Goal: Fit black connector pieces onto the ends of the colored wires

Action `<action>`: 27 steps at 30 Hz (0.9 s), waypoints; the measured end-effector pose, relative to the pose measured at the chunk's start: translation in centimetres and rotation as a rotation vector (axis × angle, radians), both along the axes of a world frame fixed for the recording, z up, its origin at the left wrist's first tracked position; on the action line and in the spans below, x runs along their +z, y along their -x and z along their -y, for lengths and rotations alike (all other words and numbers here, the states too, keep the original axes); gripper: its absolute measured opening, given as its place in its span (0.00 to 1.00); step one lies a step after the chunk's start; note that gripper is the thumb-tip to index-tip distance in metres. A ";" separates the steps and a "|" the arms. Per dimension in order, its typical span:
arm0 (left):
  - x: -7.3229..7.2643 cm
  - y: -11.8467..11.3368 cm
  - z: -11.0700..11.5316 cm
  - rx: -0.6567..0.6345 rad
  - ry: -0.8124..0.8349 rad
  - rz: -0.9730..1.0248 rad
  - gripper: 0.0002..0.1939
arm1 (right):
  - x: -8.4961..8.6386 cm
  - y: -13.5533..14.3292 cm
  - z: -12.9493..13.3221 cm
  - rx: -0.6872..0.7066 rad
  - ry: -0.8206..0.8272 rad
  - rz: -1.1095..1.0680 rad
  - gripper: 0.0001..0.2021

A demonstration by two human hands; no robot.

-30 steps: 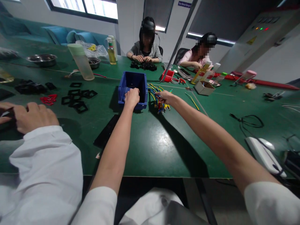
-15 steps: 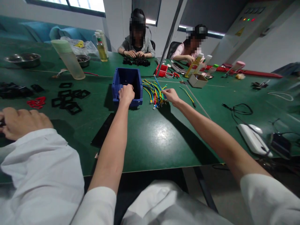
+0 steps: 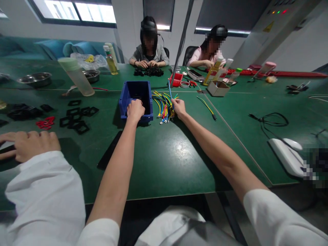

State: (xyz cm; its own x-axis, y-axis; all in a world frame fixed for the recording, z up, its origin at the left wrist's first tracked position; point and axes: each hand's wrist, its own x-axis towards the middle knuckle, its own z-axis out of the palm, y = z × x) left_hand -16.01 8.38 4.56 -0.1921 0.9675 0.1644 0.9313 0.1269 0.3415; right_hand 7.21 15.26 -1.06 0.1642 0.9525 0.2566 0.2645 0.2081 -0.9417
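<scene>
My left hand (image 3: pixel 135 110) is closed over the low front wall of a blue plastic bin (image 3: pixel 150 112). Its fingertips are hidden inside, and the bin's floor is dark. Beside the bin's right side lies a pile of short yellow, blue, green and red wires (image 3: pixel 160 104), with metal ring terminals at the near ends. My right hand (image 3: pixel 179 107) is at the right edge of this pile, its fingers pinched round a blue wire (image 3: pixel 169 89) that sticks up. A separate yellow-green wire (image 3: pixel 206 105) with a dark end rests farther right.
At left a co-worker's hand (image 3: pixel 38 145) in a white sleeve grips something dark. Black square frames (image 3: pixel 80 112), red parts (image 3: pixel 45 123) and a frosted bottle (image 3: pixel 77 77) stand or lie nearby. A black slab (image 3: pixel 109 152) is under my left forearm. Two people sit opposite.
The blue bin and my left hand have shifted slightly left on the table. The wire pile and my right hand have also moved left. The view has tilted up a little.
</scene>
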 end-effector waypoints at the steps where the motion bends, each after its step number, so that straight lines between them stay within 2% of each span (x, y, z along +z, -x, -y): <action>1: 0.0 0.0 0.0 0.005 -0.002 -0.003 0.19 | 0.2 -0.3 0.2 -0.017 0.001 0.008 0.17; 3: -0.1 -0.1 -0.2 0.011 -0.001 -0.005 0.18 | 0.7 -1.1 1.1 -0.020 0.020 0.022 0.17; 5: -0.2 0.0 -0.4 0.007 0.000 0.004 0.18 | 1.4 -2.3 2.6 0.057 0.070 0.002 0.17; 8: -0.6 0.3 -0.9 0.001 -0.014 0.034 0.17 | 2.1 -4.4 5.9 0.223 0.198 -0.053 0.20; 11: -1.0 0.6 -1.5 0.014 -0.032 0.062 0.15 | 2.2 -6.0 9.5 0.304 0.338 -0.146 0.22; 13: -1.2 0.7 -1.7 0.017 -0.042 0.070 0.14 | 1.8 -6.4 11.4 0.282 0.363 -0.249 0.23; 15: -1.2 0.7 -1.7 0.017 -0.055 0.063 0.14 | 1.2 -6.5 12.7 0.179 0.306 -0.329 0.23; 18: -1.0 0.5 -1.4 0.018 -0.061 0.033 0.14 | 0.2 -6.4 13.4 0.045 0.181 -0.350 0.23; 22: -0.4 0.2 -0.9 0.018 -0.048 0.015 0.14 | -0.7 -6.3 13.3 0.063 0.124 -0.270 0.22; 27: -0.2 0.1 -0.6 0.033 -0.049 0.037 0.14 | -0.8 -6.3 13.4 0.101 0.087 -0.122 0.21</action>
